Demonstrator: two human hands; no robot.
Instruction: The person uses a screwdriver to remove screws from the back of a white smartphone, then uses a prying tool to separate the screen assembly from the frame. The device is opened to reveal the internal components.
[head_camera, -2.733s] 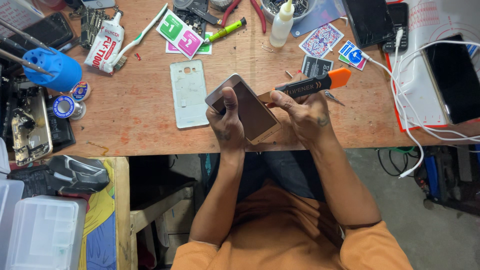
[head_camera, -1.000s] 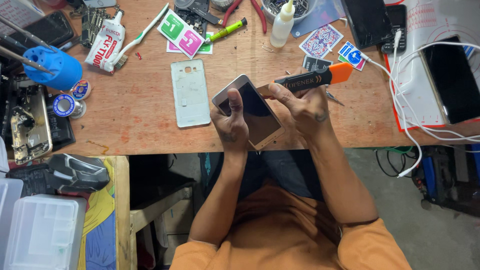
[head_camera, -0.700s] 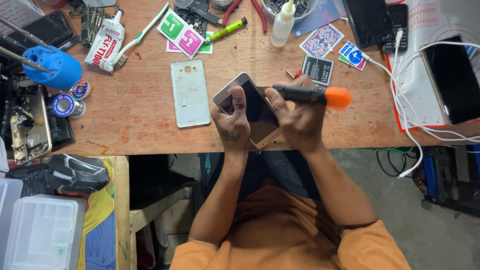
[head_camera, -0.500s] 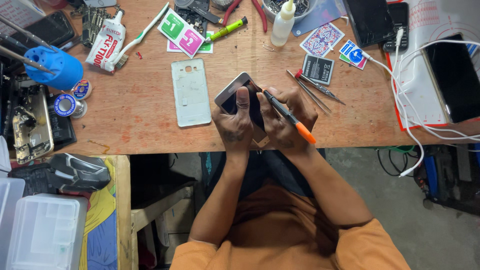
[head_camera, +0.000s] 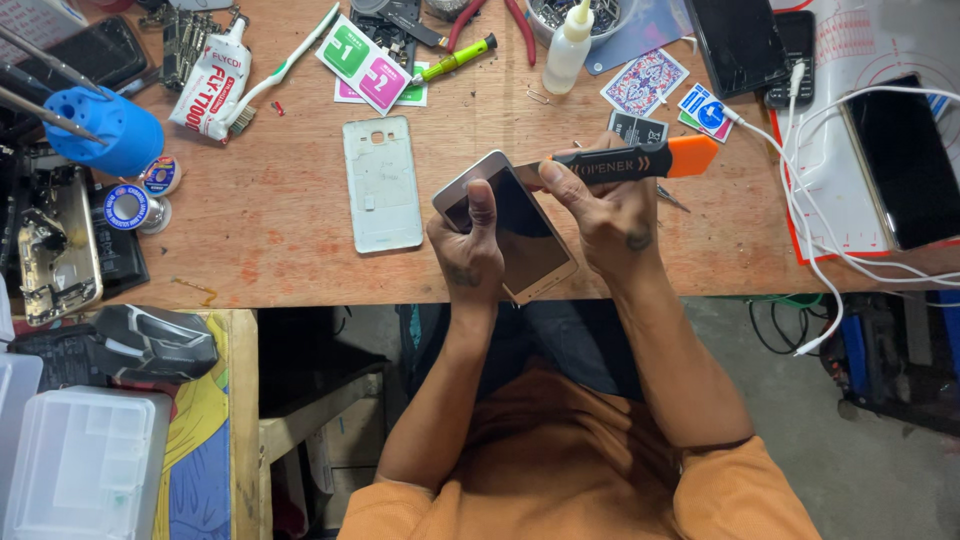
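My left hand (head_camera: 467, 252) grips a gold-edged smartphone (head_camera: 530, 245) with a dark screen, thumb pressed on the glass, above the front edge of the wooden workbench (head_camera: 280, 220). My right hand (head_camera: 608, 215) holds a black pry tool with an orange end (head_camera: 625, 162), lying level, its thin blade end meeting the phone's upper right edge. A white phone back cover (head_camera: 381, 184) lies flat on the bench just left of the phone.
Glue tube (head_camera: 207, 78), toothbrush (head_camera: 282, 65), green and pink packets (head_camera: 365, 62), a small squeeze bottle (head_camera: 567, 47), cards, other phones, white cables (head_camera: 800, 200) and a red-edged mat crowd the bench. Blue tool holder (head_camera: 105, 130) at left. Clear plastic box (head_camera: 85, 460) below.
My right hand flipped the pry tool around and back, and it now lies level again with its blade at the phone's upper edge. The phone tilted slightly in my left hand.
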